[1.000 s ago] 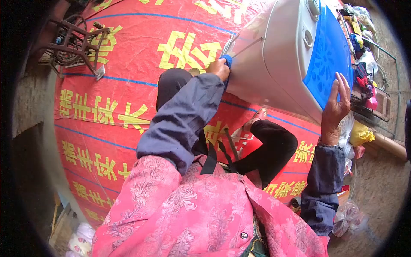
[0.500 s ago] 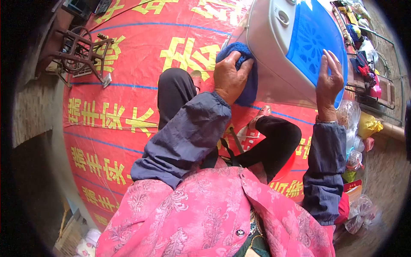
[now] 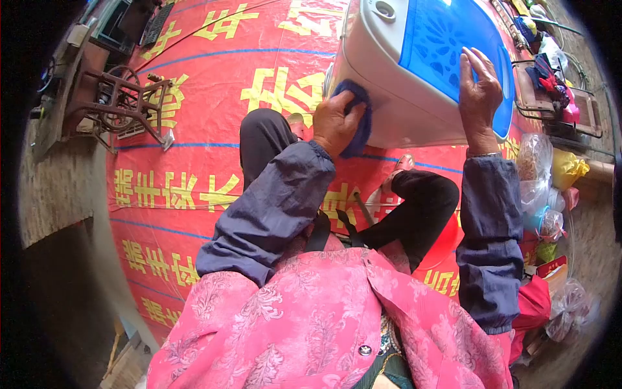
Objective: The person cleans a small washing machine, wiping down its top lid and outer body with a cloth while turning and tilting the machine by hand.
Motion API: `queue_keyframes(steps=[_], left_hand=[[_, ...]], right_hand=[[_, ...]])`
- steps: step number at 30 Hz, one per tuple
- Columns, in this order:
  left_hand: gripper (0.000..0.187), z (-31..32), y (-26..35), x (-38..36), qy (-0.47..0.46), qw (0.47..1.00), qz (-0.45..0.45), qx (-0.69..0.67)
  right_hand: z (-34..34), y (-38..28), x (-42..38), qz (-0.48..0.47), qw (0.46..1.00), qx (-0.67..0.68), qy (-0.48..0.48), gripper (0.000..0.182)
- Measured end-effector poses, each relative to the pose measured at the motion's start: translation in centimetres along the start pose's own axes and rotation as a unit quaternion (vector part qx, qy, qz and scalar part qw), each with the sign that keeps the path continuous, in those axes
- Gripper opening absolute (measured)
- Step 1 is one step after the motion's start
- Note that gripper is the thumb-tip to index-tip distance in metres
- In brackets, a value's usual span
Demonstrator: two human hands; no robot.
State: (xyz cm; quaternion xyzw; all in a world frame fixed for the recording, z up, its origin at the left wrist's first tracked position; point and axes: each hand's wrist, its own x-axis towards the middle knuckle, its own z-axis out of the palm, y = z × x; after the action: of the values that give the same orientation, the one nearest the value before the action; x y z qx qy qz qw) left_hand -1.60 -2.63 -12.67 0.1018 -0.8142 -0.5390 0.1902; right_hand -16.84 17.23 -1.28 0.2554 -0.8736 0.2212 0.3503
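A small white washing machine (image 3: 382, 97) with a blue patterned lid (image 3: 424, 32) and a round knob (image 3: 385, 9) stands in front of me, tilted in the view. My left hand (image 3: 337, 123) grips a dark blue cloth (image 3: 361, 126) and presses it against the machine's side wall. Part of the cloth is hidden behind my fingers. On the near right edge of the lid lies my right hand (image 3: 479, 100), its fingers stretched out and close together, with nothing in them.
Red sheeting with yellow characters (image 3: 188, 188) covers the floor. A brown treadle stand (image 3: 123, 97) is at left. Along the right lie plastic bags (image 3: 534, 159), a yellow bag (image 3: 569, 170) and a metal-framed rack (image 3: 586, 123). A red basin (image 3: 444, 246) sits by my leg.
The washing machine now appears further left and higher in view. My left hand with the cloth has shifted slightly left along the side wall; my right hand has shifted left and up too.
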Motion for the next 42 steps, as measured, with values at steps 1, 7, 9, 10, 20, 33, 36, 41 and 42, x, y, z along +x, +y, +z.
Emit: queue_keyframes(steps=[1, 7, 9, 10, 20, 33, 36, 41, 42], left_hand=[[0.023, 0.0, 0.8, 0.2, 0.004, 1.000, 0.004, -0.006], [0.024, 1.5, -1.4, -0.7, 0.008, 0.995, 0.062, 0.080], [0.026, 2.3, -3.2, -1.0, -0.037, 0.987, 0.037, 0.151], [0.026, 2.4, -3.4, -1.0, -0.046, 0.989, 0.004, 0.142], [0.031, 2.6, 0.7, 0.2, -0.013, 0.993, -0.024, 0.117], [0.025, 3.9, 1.4, -0.6, 0.074, 0.994, 0.047, 0.065], [0.023, 3.8, 1.9, -0.1, 0.053, 0.992, 0.043, 0.107], [0.023, 4.6, -0.4, -0.5, 0.031, 0.981, 0.118, 0.151], [0.023, 4.9, -1.5, -0.4, -0.025, 0.978, 0.068, 0.196]], right_hand=[[0.0, 0.1, 0.0, 0.000, 1.000, 0.002, 0.001, 0.020], [0.2, 0.2, -0.1, -0.004, 1.000, -0.005, 0.017, 0.019], [0.3, 0.3, -0.3, -0.001, 1.000, -0.004, 0.019, 0.018], [0.3, 0.3, -0.1, -0.001, 1.000, -0.003, 0.022, 0.018], [0.4, 0.3, -0.1, 0.005, 1.000, -0.008, 0.026, 0.019], [0.4, 0.3, -0.4, 0.011, 0.999, -0.007, 0.033, 0.019], [0.6, 0.3, -0.1, 0.012, 0.999, -0.002, 0.034, 0.019], [0.4, 0.2, -0.3, 0.010, 0.999, -0.016, 0.031, 0.018], [0.4, 0.2, -0.3, 0.011, 0.999, -0.015, 0.031, 0.018]])
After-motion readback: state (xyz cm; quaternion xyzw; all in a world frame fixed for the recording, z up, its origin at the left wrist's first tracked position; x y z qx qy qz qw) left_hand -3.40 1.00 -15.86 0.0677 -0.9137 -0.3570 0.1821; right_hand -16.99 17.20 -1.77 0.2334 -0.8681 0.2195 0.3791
